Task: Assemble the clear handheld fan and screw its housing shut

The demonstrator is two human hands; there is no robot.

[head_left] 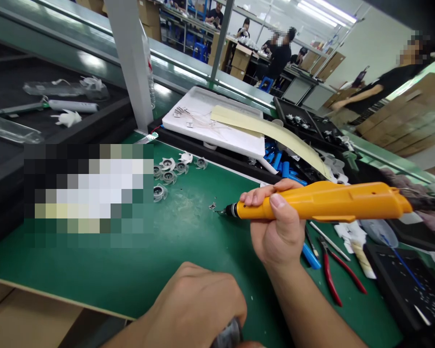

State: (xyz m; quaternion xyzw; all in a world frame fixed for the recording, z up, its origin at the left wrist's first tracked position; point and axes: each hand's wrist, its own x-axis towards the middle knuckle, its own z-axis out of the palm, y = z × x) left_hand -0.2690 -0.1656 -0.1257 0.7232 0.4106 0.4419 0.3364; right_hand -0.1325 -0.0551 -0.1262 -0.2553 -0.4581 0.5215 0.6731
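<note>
In my right hand (279, 227) is a yellow electric screwdriver (329, 200), held nearly level with its bit pointing left. The bit's tip is at a small pile of screws (212, 206) on the green work mat (188, 241); whether it touches one I cannot tell. My left hand (203, 299), at the bottom of the view, is closed around a dark grey, rounded part (229, 334), mostly hidden by the fingers. Beyond the screws lie several small clear fan impellers (168, 177) with dark hubs, and a white one (185, 157).
Red-handled pliers (329, 270) and a blue cylinder (311, 256) lie right of my right forearm. A black tray (402, 275) with small bits stands at the far right. Behind are a white foam tray (217, 123) with wires and a grey post (130, 67). People sit in the background.
</note>
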